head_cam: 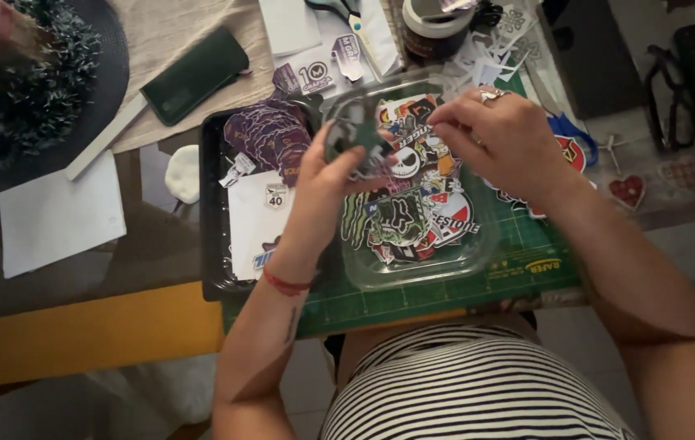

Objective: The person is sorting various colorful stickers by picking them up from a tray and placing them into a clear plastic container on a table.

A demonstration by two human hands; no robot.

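1. A green cutting mat (519,273) lies at the edge of the table. It is the big thing that all else here is told from.
2. A black tray (211,244) sits on the left part of the mat. It holds purple stickers (270,134) and white sheets.
3. A clear plastic tub (478,244) sits on the mat, just right of the black tray. It is full of bright stickers (413,220) piled on each other.
4. The left hand (323,183) is up over the tub, above the mat. Its fingers pinch 1 dark sticker (356,134) at the lower side, so this hand is closed on the sticker.
5. The right hand (498,134) is over the far side of the tub. Its fingertips (444,122) are pressed close together right at the sticker's right edge. I cannot tell for sure if they grip it or only touch it.
6. A dark green wallet (194,75) lies on a cloth past the far left corner of the mat.
7. A white paper (58,216) lies well left of the mat.
8. A small red heart (627,190) lies just right of the mat.
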